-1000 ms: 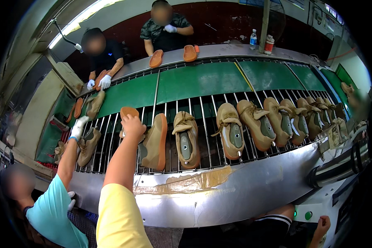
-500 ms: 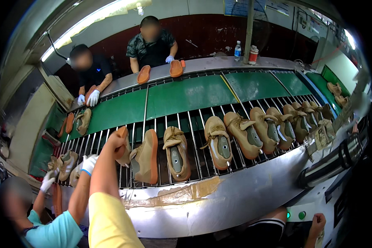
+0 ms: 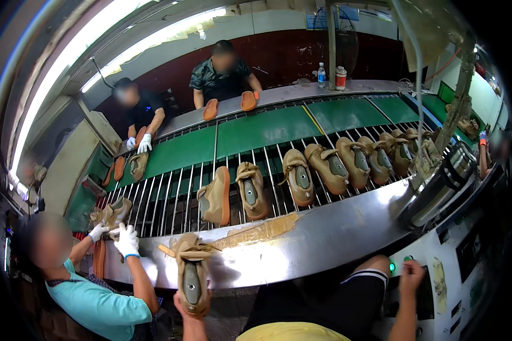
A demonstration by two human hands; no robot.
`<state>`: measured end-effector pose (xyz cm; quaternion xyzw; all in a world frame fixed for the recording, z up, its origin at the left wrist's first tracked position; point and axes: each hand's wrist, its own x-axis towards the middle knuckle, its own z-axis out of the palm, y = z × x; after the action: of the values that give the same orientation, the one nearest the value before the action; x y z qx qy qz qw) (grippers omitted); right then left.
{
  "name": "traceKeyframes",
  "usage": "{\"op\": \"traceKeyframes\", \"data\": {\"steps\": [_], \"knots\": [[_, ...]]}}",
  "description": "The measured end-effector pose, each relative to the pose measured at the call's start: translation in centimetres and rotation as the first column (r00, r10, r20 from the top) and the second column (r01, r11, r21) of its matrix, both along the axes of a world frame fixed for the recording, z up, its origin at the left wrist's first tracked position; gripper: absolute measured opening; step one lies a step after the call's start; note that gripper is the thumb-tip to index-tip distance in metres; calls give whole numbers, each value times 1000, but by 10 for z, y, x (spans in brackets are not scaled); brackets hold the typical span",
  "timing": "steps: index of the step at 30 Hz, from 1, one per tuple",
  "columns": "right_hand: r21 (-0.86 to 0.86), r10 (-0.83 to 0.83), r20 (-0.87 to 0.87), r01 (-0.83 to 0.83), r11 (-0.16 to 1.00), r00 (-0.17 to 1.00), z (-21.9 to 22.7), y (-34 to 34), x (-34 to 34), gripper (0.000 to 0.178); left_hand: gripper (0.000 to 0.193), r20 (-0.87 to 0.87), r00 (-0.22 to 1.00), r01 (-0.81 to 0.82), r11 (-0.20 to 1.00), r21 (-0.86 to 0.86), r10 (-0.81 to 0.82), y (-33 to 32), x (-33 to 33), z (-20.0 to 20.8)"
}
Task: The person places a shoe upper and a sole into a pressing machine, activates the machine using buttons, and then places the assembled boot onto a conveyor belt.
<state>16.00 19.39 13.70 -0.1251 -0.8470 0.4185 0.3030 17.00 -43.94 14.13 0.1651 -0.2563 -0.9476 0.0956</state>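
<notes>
My left hand point(image 3: 192, 315) grips a tan shoe point(image 3: 192, 273) by its heel, over the near edge of the steel ledge. Its opening faces up, showing a grey-green last with a hole; the toe and laces point away from me. My fingers are mostly hidden under the heel. At the right, my right hand point(image 3: 412, 275) is curled closed beside a green button point(image 3: 408, 258) on a white machine panel point(image 3: 438, 250), and nothing shows in it. The nearest shoe on the rack is a tan one point(image 3: 215, 198) lying on its side, its orange-brown sole facing right.
Several tan shoes point(image 3: 298, 179) line the curved rack of metal rods point(image 3: 170, 196). Beyond it runs a green belt point(image 3: 256, 131). At the left, a gloved co-worker point(image 3: 91, 301) reaches to the rack. Two people stand across, near loose soles point(image 3: 210, 109). A steel cylinder point(image 3: 438, 187) stands right.
My left hand has taken a shoe off the rack and drawn it back toward me. The view has shifted. My right hand has come up near the green button.
</notes>
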Motion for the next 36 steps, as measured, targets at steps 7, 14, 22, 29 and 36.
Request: {"op": "traceKeyframes", "data": {"steps": [7, 14, 22, 29, 36], "knots": [[-712, 726, -96, -556, 429, 681, 38, -178, -37, 65, 76, -234, 842, 526, 838, 149, -486, 138, -28, 39], [-590, 33, -806, -797, -130, 591, 122, -175, -25, 71, 31, 85, 349, 799, 249, -548, -933, 298, -83, 108], [-882, -352, -457, -362, 302, 817, 132, 31, 88, 62, 26, 306, 487, 728, 186, -660, -818, 292, -115, -8], [-533, -554, -96, 428, 730, 827, 195, 227, 121, 73, 18, 374, 880, 454, 292, -842, -292, 228, -133, -107], [324, -862, 388, 827, 459, 326, 201, 329, 39, 89, 15, 366, 880, 448, 276, -851, -302, 218, -154, -162]]}}
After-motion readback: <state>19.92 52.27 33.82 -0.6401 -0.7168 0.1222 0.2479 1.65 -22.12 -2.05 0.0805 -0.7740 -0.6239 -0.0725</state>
